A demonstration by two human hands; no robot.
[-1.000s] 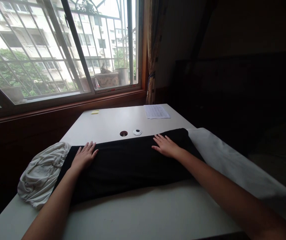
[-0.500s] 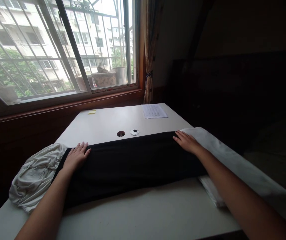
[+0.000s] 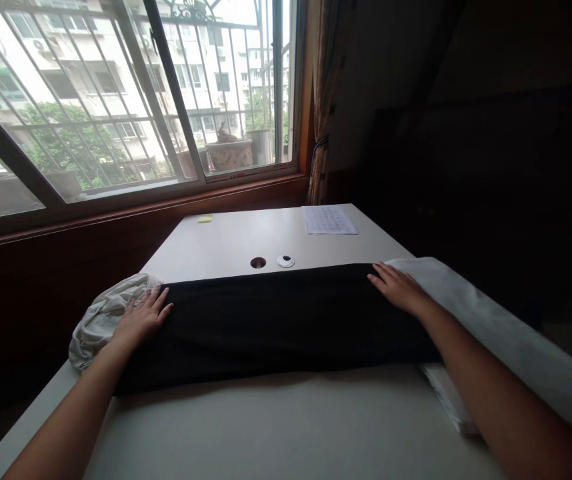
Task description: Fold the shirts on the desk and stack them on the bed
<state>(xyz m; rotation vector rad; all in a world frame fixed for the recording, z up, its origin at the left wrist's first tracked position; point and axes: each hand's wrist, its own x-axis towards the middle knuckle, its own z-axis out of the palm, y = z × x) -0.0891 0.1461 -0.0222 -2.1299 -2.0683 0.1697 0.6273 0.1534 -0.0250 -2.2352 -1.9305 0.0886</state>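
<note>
A long band of folded black cloth (image 3: pixel 276 327) lies across the white table. At its left end my left hand (image 3: pixel 143 315) rests flat, fingers spread, over the border between the black cloth and a bunched whitish fabric (image 3: pixel 99 320). My right hand (image 3: pixel 396 285) lies on the black cloth's far right corner, its fingers stretched out. Under my right forearm and beyond the cloth's right end is a thin whitish sheet (image 3: pixel 461 300), part of it hidden by the arm. Neither hand grips anything.
The white table (image 3: pixel 286 427) reaches back toward a barred window (image 3: pixel 226 93). On its far part are printed papers (image 3: pixel 329 220), yellow sticky notes (image 3: pixel 205 219), an open round hole (image 3: pixel 258 263) and a white grommet (image 3: pixel 285 261). A tied curtain (image 3: pixel 320 133) hangs behind.
My left hand has slid toward the left end of the black cloth, partly onto the whitish fabric. My right hand stays at the far right corner. The whole view has shifted slightly.
</note>
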